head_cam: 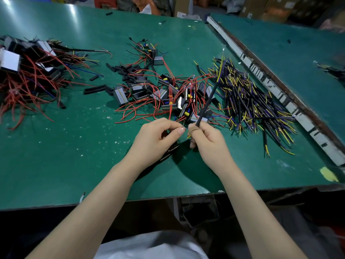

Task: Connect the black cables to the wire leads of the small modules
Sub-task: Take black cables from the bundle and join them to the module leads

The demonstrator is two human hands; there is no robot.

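Bench: I see a green worktable (56, 156), its near edge chipped.
Neighbour: a second green table (280, 53) beside it on my right, a worn white strip (248, 62) between.
Beyond: cardboard boxes (276, 8) stacked.
Light: overhead glare (72, 12) far left.

You are seated in a small electronics assembly workshop — a green-matted table (56, 146) heaped with loose black cables (250, 101), small modules (168, 94) trailing red wire leads (130, 109), and cut black sleeving (97, 89). A second green table (291, 58) butts against yours, and stacked cardboard boxes (270, 6) line the far edge — stockroom clutter beside the work.
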